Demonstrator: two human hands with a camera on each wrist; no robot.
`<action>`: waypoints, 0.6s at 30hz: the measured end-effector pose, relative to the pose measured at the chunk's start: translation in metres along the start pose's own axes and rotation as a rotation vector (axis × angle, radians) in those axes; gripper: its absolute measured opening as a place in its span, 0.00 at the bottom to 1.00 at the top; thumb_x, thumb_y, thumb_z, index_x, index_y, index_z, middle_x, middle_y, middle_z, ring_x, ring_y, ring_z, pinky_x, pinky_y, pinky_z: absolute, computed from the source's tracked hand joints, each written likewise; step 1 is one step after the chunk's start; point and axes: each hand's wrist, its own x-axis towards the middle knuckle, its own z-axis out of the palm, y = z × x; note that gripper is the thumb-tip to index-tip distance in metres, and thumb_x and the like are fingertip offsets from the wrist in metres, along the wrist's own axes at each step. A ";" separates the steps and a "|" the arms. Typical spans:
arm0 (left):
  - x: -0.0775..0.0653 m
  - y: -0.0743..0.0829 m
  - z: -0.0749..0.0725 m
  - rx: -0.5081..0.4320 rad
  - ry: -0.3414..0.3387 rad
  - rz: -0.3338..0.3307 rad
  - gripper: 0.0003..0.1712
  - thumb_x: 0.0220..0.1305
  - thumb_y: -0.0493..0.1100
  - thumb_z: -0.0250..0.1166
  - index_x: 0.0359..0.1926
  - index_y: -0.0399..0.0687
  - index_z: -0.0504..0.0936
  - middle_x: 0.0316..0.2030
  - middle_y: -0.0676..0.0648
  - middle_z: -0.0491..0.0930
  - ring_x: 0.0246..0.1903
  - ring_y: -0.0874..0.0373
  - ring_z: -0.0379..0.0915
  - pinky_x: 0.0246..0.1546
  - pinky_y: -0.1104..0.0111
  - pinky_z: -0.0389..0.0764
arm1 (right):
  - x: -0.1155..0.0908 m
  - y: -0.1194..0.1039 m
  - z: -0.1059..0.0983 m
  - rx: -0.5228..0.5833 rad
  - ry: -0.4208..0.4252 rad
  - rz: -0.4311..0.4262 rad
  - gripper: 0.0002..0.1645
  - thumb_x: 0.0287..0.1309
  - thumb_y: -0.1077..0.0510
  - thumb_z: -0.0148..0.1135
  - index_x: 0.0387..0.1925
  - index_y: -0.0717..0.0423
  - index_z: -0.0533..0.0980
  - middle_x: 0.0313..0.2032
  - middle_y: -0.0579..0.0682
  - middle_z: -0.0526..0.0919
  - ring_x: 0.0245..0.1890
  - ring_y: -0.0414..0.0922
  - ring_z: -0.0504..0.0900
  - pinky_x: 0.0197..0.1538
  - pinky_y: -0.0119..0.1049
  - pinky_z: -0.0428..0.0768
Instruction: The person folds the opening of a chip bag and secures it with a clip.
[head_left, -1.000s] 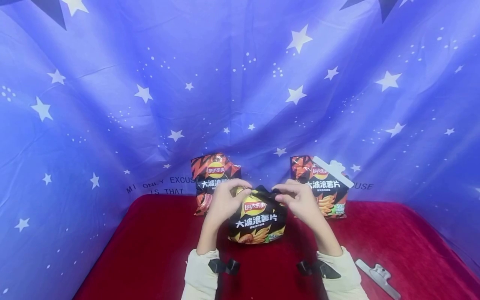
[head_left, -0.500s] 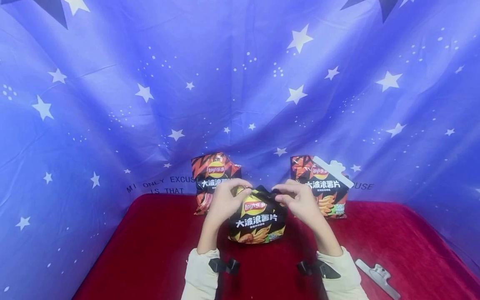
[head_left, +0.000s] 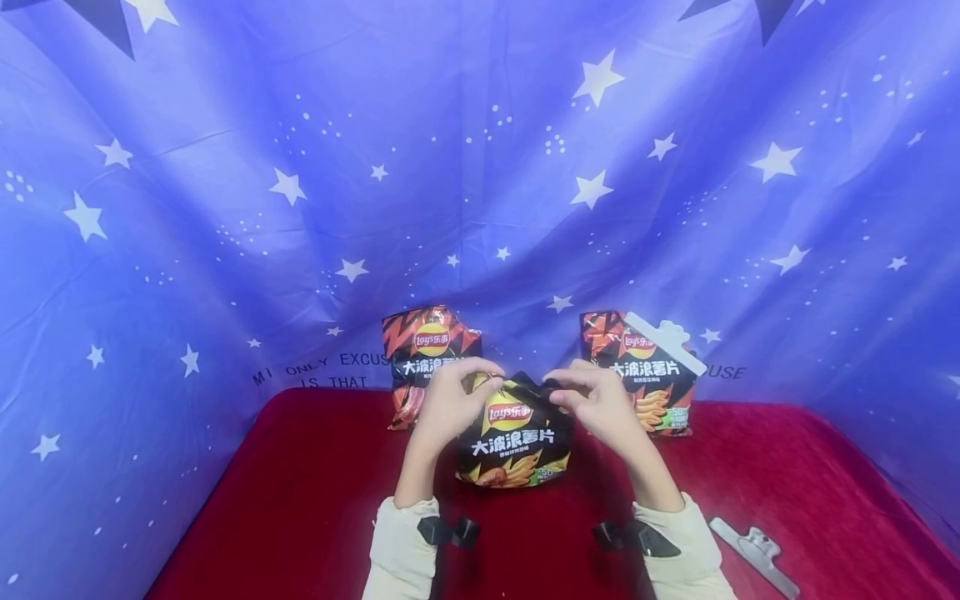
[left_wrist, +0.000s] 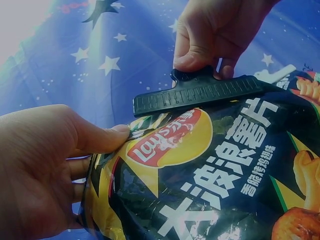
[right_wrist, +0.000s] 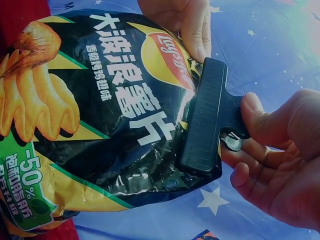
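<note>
A black and yellow bag of potato chips [head_left: 513,442] stands upright on the red cloth in the head view. My left hand [left_wrist: 40,165] pinches its upper left corner between thumb and fingers. Across the bag's top edge lies a black bag clip [left_wrist: 200,95], whose handle my right hand [right_wrist: 285,150] pinches. In the right wrist view the clip's long jaw lies flat over the folded top, beside the yellow and red logo. The head view shows little of the clip, since my fingers and the bag's dark top blend with it.
Behind my left hand stands an orange and black chip bag [head_left: 431,342]. A similar bag [head_left: 652,387] at the right wears a white clip [head_left: 663,342]. One grey metal clip [head_left: 753,554] lies at the front right of the red cloth [head_left: 300,500]. A starry blue curtain [head_left: 480,208] hangs behind.
</note>
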 end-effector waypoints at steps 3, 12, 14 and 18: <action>0.000 -0.001 0.000 0.004 -0.001 -0.002 0.07 0.64 0.37 0.71 0.43 0.49 0.89 0.40 0.50 0.89 0.38 0.59 0.81 0.45 0.64 0.82 | 0.000 0.002 0.001 -0.008 0.001 0.002 0.14 0.53 0.71 0.71 0.44 0.64 0.87 0.26 0.52 0.77 0.28 0.38 0.71 0.31 0.30 0.74; 0.001 -0.003 0.002 0.038 0.013 -0.007 0.07 0.64 0.37 0.71 0.42 0.48 0.90 0.40 0.49 0.89 0.40 0.57 0.83 0.47 0.61 0.83 | 0.003 0.012 0.011 -0.043 0.001 0.005 0.14 0.52 0.72 0.71 0.42 0.66 0.87 0.29 0.54 0.82 0.29 0.36 0.74 0.33 0.29 0.78; 0.001 -0.002 0.002 0.042 0.022 0.001 0.07 0.63 0.36 0.71 0.42 0.48 0.90 0.39 0.49 0.90 0.39 0.57 0.83 0.47 0.61 0.82 | 0.002 0.011 0.012 -0.051 0.007 -0.001 0.13 0.52 0.71 0.71 0.42 0.65 0.87 0.29 0.54 0.82 0.30 0.36 0.74 0.33 0.29 0.78; 0.001 -0.001 0.003 0.025 0.031 0.008 0.07 0.63 0.36 0.71 0.42 0.47 0.90 0.39 0.49 0.90 0.41 0.56 0.83 0.49 0.59 0.82 | 0.003 0.009 0.011 -0.032 0.020 -0.008 0.14 0.51 0.72 0.71 0.42 0.66 0.87 0.28 0.54 0.81 0.29 0.36 0.73 0.32 0.29 0.78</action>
